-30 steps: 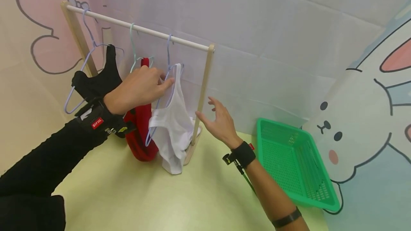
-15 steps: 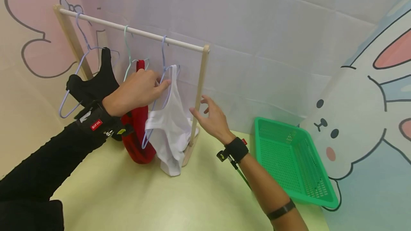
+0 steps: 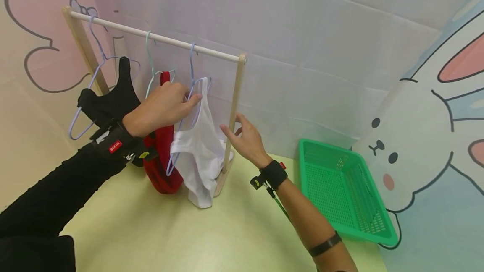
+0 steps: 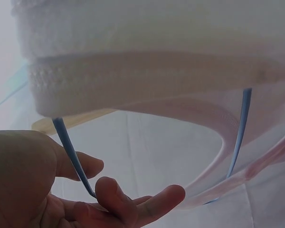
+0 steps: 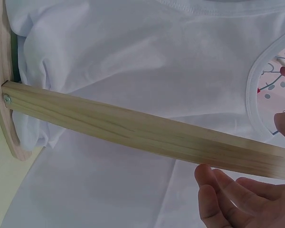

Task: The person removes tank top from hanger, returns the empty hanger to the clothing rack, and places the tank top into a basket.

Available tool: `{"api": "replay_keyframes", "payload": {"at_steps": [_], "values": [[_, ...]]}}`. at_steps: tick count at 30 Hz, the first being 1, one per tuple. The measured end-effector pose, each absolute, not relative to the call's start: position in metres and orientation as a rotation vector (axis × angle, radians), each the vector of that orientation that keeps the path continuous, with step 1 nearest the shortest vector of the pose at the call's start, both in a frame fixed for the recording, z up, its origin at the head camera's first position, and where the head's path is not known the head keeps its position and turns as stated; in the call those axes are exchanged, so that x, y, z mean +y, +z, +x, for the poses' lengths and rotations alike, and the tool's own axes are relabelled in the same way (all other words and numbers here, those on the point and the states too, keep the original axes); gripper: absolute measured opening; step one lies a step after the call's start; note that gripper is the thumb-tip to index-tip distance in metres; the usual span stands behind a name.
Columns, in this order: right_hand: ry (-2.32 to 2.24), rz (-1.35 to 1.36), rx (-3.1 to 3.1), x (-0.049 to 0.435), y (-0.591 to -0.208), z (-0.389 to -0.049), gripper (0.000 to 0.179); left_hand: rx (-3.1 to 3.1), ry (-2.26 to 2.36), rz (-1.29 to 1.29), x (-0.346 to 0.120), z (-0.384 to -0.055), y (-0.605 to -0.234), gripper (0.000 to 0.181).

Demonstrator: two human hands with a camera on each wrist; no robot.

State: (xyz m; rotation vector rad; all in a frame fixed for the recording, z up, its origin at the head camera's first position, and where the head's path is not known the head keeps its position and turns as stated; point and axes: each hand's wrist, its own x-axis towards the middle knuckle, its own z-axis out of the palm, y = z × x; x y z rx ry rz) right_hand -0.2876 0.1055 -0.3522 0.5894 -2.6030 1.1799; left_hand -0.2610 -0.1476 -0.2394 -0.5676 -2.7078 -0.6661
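My left hand (image 3: 166,104) holds one side of a lavender hanger (image 3: 191,64), on which a white tank top (image 3: 202,154) hangs from the rack's bar (image 3: 168,40). In the left wrist view the hanger (image 4: 72,149), bluish there, runs down between the thumb and curled fingers. By the rack's right post (image 3: 235,104) is my right hand (image 3: 247,142), fingers loosely bent and holding nothing. The right wrist view has its fingertips (image 5: 204,172) right at the edge of the wooden post (image 5: 133,126), with the white top behind.
A red garment (image 3: 163,175) on a mint hanger (image 3: 148,56) and a black top (image 3: 117,95) on another lavender hanger (image 3: 96,39) hang further left. To the right, a green basket (image 3: 391,237) stands on the yellow table (image 3: 151,230) against the printed backdrop.
My right hand has moved slightly left, closer to the rack's post. The left hand keeps its place at the hanger. The whole view has shifted a little.
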Motion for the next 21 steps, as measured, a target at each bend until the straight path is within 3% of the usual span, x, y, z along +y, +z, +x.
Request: {"api": "replay_keyframes", "payload": {"at_steps": [21], "values": [[1.246,0.621,-2.532,0.1023,-0.357,-0.2945,0.042,-2.701,-0.719,-0.616,-0.1438,-0.266,-0.2462,0.041]]}}
